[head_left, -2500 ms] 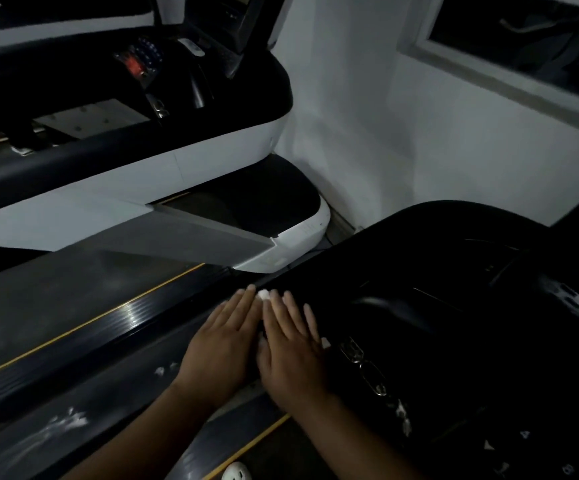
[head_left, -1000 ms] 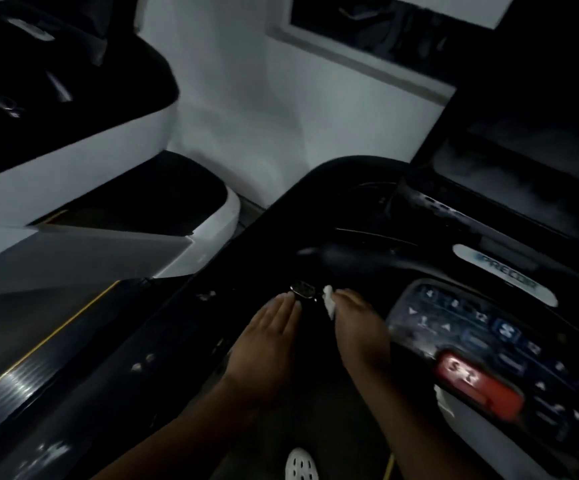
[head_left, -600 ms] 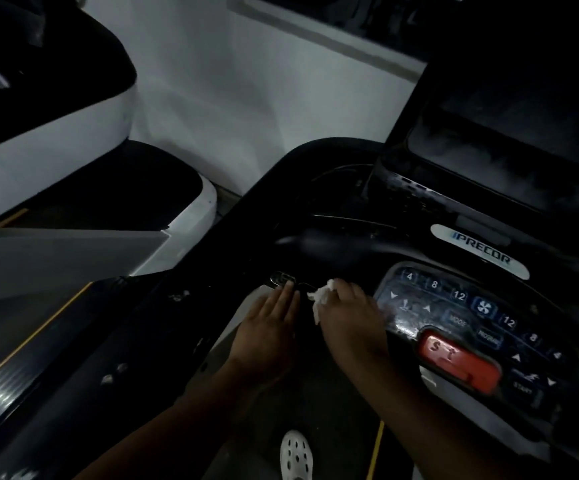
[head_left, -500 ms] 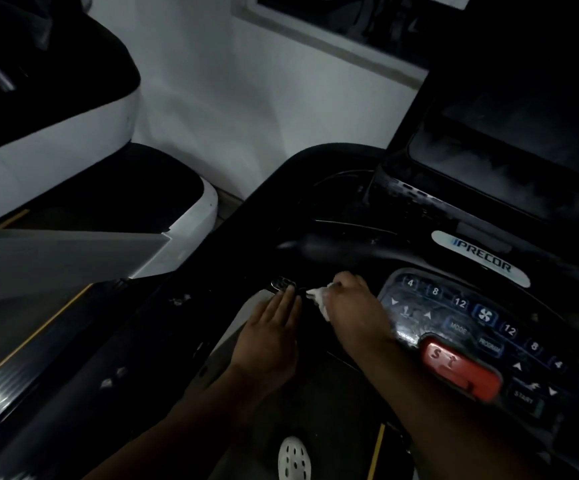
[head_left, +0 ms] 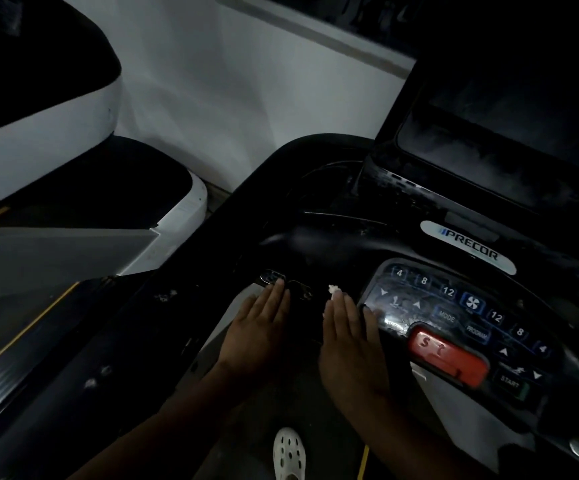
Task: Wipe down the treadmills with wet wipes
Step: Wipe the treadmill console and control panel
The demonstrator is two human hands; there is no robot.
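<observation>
At 9 o'clock of keypad, right hand pressing wet wipe, fingers straight, together; left hand resting flat. Next: wiping keypad gently.

Wall: plain white wall, far centre.
Window: dark pane above a pale ledge, far right.
Light: dim, shadowy.

Dim and grainy throughout, with soft detail. Brightest well up and left of the red stop button, on the white wall, a flat grey glow without hard shadows. Faint sheen on the keypad just above the button, numerals legible. Near-black far above it, with only a hazy smear across the screen. Murky just left of the button, left hand and right hand low in contrast, edges slightly soft. Wide-angle bowing of straight lines far left of the button.
</observation>
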